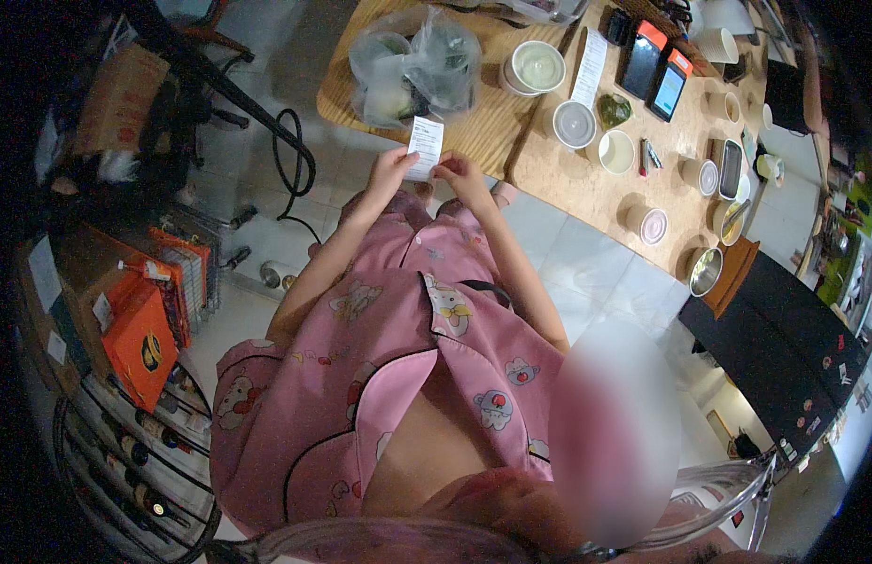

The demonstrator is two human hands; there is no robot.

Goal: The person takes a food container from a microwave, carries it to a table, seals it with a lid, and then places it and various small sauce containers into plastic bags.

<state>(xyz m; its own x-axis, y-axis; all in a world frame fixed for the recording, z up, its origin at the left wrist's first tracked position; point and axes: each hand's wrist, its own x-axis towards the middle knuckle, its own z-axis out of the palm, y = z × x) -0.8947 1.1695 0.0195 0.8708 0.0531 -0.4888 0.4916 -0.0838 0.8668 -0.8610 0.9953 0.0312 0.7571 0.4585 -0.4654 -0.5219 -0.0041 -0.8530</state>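
Between my two hands is a small printed paper slip [426, 134], held over the table's near edge. My left hand [390, 173] pinches its left side, thumb on top. At the slip's lower right edge, the fingertips of my right hand [464, 176] grip the paper. Just beyond lies a knotted translucent plastic bag [446, 60] with containers inside, their contents partly hidden. To the right of the bag stand stacked paper bowls [538, 67] with a translucent lid. A longer printed slip [589, 70] lies flat beside them.
On the wooden table [556, 169] are two handheld payment terminals [670, 88], a lidded cup [574, 125], an open paper cup [615, 153], a wrapped green item [614, 109] and a metal bowl [705, 271]. A black cable [295, 169] hangs at left, above a wire bottle rack [136, 451].
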